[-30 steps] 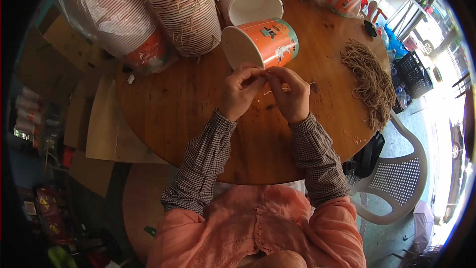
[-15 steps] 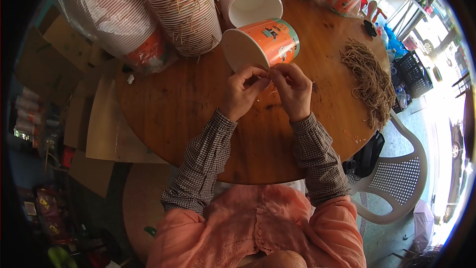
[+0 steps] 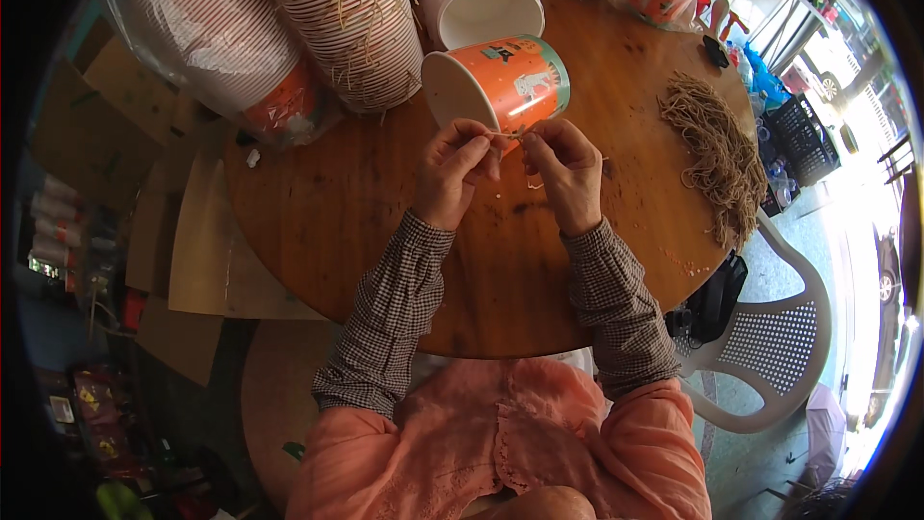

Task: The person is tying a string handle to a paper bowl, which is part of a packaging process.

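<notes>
An orange paper tub (image 3: 520, 77) with a green band lies on its side, its wide white-rimmed end facing left. Just at its near side, my left hand (image 3: 452, 173) pinches a thin piece of twine (image 3: 508, 136) between thumb and fingers. A short way to the right, my right hand (image 3: 570, 178) grips the same twine in a pinch, so it runs between the two hands. A loose end of twine hangs below the right fingers. Whether the twine passes through the tub's wall is hidden by the fingers.
Tall stacks of tubs (image 3: 351, 34) with twine ends hanging out stand at the back left, one stack (image 3: 207, 48) in plastic. A white tub (image 3: 491, 14) lies behind the orange one. Brown twine (image 3: 712, 159) is heaped on the round table's right side. A plastic chair (image 3: 770, 337) stands beyond.
My hands have drawn apart, the left one moving left, and twine now shows stretched between them. The orange tub has shifted slightly left and rolled a little.
</notes>
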